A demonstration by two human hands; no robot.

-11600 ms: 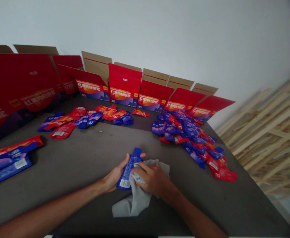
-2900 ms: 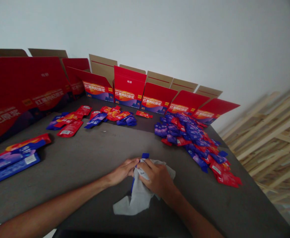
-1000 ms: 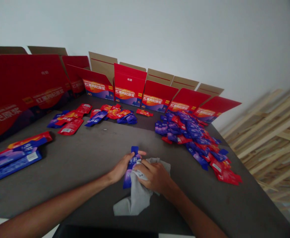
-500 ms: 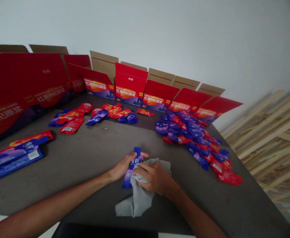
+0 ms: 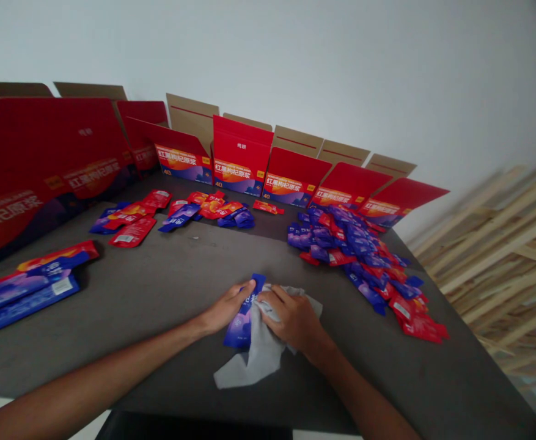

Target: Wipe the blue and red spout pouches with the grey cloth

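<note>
A blue-purple sachet with white lettering is held tilted above the near middle of the table. My left hand grips it by its left edge, thumb across the front near the top. In my right hand is a bunched grey cloth, its fingers closed round it and pressed against the sachet's right side. One tail of the cloth hangs down toward me. The sachet's back and part of its right half are hidden.
Open red cartons line the back of the grey table. A big heap of red and blue sachets lies right; smaller piles lie back left. Larger packs rest far left. Wooden slats stand beyond the right edge.
My right hand and the cloth have shifted slightly up and to the right along the sachet. The sachet's top leans a little more to the right, still in my left hand.
</note>
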